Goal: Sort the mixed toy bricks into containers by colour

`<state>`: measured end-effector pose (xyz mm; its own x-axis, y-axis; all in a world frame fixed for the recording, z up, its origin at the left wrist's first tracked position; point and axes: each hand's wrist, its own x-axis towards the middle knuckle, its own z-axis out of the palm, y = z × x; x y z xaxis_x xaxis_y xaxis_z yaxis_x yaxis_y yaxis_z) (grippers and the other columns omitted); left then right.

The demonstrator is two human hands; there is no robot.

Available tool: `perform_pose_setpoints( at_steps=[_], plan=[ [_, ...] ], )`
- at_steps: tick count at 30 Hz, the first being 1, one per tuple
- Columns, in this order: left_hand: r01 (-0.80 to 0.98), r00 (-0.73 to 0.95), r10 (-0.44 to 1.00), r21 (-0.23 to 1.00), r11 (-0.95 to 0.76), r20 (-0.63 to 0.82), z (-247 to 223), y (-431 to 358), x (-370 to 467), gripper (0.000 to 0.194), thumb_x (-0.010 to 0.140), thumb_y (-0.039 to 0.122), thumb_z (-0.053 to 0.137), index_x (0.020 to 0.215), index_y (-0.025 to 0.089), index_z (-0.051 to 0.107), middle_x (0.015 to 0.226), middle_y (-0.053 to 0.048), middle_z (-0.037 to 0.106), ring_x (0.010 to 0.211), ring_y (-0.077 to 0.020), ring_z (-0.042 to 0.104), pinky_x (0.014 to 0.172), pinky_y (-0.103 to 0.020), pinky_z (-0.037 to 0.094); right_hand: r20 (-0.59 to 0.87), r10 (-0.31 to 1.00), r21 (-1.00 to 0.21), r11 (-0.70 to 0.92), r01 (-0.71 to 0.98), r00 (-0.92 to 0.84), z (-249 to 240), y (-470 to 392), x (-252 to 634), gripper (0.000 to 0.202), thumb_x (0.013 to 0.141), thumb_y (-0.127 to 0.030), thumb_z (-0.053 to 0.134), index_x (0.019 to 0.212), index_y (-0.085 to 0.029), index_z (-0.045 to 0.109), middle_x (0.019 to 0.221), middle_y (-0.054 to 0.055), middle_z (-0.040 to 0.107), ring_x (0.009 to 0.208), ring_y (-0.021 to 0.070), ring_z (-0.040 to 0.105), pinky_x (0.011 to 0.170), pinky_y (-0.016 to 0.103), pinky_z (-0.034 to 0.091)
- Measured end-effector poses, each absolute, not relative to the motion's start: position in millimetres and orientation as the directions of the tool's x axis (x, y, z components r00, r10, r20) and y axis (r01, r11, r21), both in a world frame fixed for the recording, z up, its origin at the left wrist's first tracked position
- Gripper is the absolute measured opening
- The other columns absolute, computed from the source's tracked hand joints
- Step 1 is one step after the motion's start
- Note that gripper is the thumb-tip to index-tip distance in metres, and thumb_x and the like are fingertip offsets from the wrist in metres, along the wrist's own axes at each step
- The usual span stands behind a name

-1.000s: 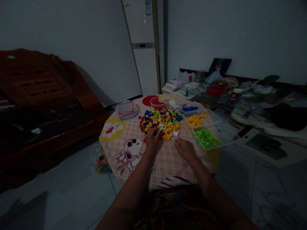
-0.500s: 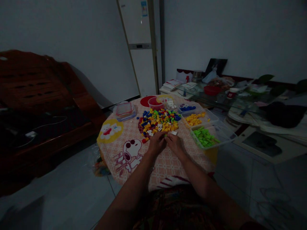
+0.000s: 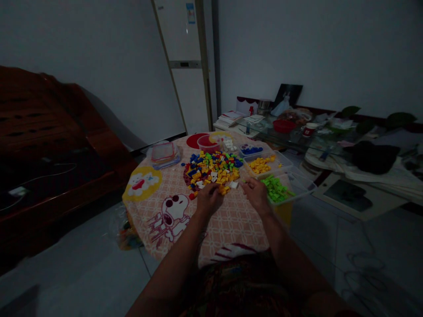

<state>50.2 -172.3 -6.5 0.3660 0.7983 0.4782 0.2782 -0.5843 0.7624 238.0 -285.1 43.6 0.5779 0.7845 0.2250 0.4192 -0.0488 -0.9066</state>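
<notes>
Three plastic bins point(image 3: 283, 163), right edge of table point(image 3: 236, 220), hold blue/yellow/green bricks point(image 3: 276, 188); left hand point(image 3: 210, 198), right hand point(image 3: 256, 193) curled, can't tell grip.

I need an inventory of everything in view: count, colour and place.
Table: one, pink patterned cloth, centre
Brick pile: one, mixed colours, mid-table
White bricks: several, white, table's far side
Green-brick box: one, clear, table's right
Yellow-brick box: one, clear, just beyond
Blue-brick box: one, clear, farthest
Tub: one, reddish, table's far side
Flat containers: one stack, clear-red, table's far left
Plastic bag: one, clear, left of table
Bench: one, brown, left
Tall unit: one, white, back
Bowl: one, red, right background
Cup: one, red-white, beside bowl
Picture: one, dark, behind bowl
Other clutter: uncounted, too dark, right
Left hand: one, bare, pile's near edge
Right hand: one, bare, between pile and green-brick box
</notes>
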Motion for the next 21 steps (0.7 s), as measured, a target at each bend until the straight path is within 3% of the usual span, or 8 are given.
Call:
perform_pose_setpoints(
  at_steps=[5,8,14,18,21],
  plan=[
    [0.314,0.301,0.839,0.784,-0.535,0.452,-4,-170,48,0.025,0.085,0.021,0.059,0.098,0.023,0.081,0.105,-0.007,0.082,0.100,-0.0241,0.075,0.096,-0.038,0.059,0.353,0.607,-0.716,-0.314,0.623,0.712,71,-306,289,0.036,0.089,-0.038,0.059,0.109,-0.015,0.077,0.076,0.006,0.073,0.071,0.0219,0.066,0.070,0.031,0.049],
    [0.312,0.275,0.843,0.787,-0.533,0.462,-8,-168,49,0.026,0.086,0.021,0.058,0.097,0.023,0.081,0.105,-0.006,0.082,0.100,-0.0241,0.075,0.097,-0.038,0.059,0.361,0.635,-0.601,-0.403,0.691,0.684,63,-311,282,0.044,0.096,-0.032,0.055,0.130,-0.013,0.073,0.087,0.010,0.079,0.079,0.0242,0.071,0.079,0.033,0.051],
    [0.376,0.276,0.820,0.729,-0.572,0.501,-9,-168,54,0.024,0.088,0.022,0.057,0.097,0.021,0.079,0.102,-0.007,0.081,0.097,-0.0233,0.074,0.093,-0.037,0.059,0.272,0.914,-0.398,-0.178,0.900,0.301,17,-302,235,0.033,0.103,-0.021,0.048,0.119,-0.020,0.077,0.119,0.012,0.080,0.107,0.0220,0.073,0.091,0.029,0.048],
    [0.422,0.316,0.800,0.679,-0.600,0.511,-6,-167,58,0.023,0.089,0.020,0.056,0.098,0.020,0.077,0.102,-0.009,0.080,0.098,-0.0230,0.073,0.091,-0.037,0.057,0.132,0.934,-0.336,-0.272,0.902,0.331,8,-287,238,0.029,0.106,-0.026,0.049,0.108,-0.022,0.077,0.106,0.010,0.081,0.096,0.0216,0.073,0.080,0.029,0.045],
    [0.491,0.340,0.799,0.631,-0.601,0.496,-5,-167,61,0.020,0.090,0.021,0.059,0.098,0.019,0.077,0.099,-0.009,0.078,0.095,-0.0228,0.071,0.088,-0.036,0.057,0.138,0.938,-0.359,-0.252,0.899,0.318,6,-283,243,0.027,0.105,-0.025,0.051,0.108,-0.023,0.077,0.106,0.009,0.081,0.095,0.0217,0.073,0.078,0.029,0.042]
  ],
)
